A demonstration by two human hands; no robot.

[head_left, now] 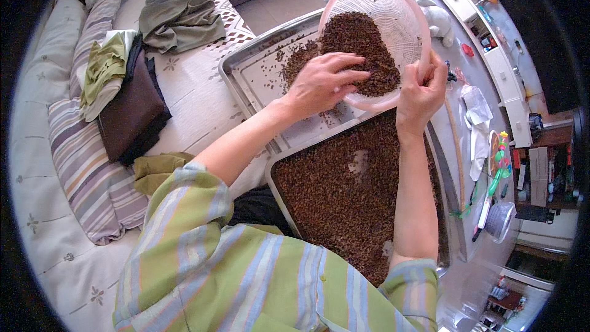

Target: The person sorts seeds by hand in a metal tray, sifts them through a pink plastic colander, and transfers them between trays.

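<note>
My right hand (421, 87) grips the rim of a pink plastic mesh basket (401, 14), which is tilted. A heap of small dark brown dried pieces (355, 41) lies inside it. My left hand (327, 76) reaches over the basket's near left rim, fingers spread and touching the heap; they are slightly blurred. Beneath the basket is a metal tray (256, 101) with a pile of the same brown pieces (299, 60) and loose bits scattered about. Nearer to me sits a second metal tray (283, 203), spread with a broad layer of brown pieces (341, 193), partly hidden by my right forearm.
At left, a sofa (193, 87) holds folded dark cloth (133, 110), a grey-green garment (179, 18) and a striped cushion (87, 170). On the right, a table (470, 226) carries a white cloth (477, 120), a colourful toy (500, 161) and a white plush toy (438, 20).
</note>
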